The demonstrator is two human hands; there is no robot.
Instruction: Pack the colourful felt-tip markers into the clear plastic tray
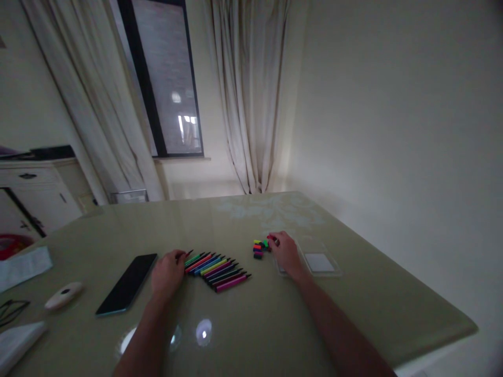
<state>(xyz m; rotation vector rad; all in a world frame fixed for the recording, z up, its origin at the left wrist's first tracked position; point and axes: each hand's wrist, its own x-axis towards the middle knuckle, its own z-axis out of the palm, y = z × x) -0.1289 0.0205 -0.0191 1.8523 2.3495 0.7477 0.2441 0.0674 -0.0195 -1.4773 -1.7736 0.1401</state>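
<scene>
Several uncapped felt-tip markers (220, 268) in different colours lie side by side in a slanting row, black tips pointing to the far right. At the left end of the row my left hand (168, 271) is closed on a marker (189, 253); its dark tip pokes out past the fingers and most of its barrel is hidden. My right hand (286, 255) pinches a small red cap (271, 237) just above a cluster of coloured marker caps (258, 248). Under and beside the right wrist lies a clear plastic case (334, 264) with a white label area.
A dark phone (128, 285) lies left of my left arm. Farther left are a white computer mouse (64, 295), a pale cloth (25, 267), dark-framed glasses (11, 311) and a white object (19, 340). A wall (412, 157) runs along the table's right side.
</scene>
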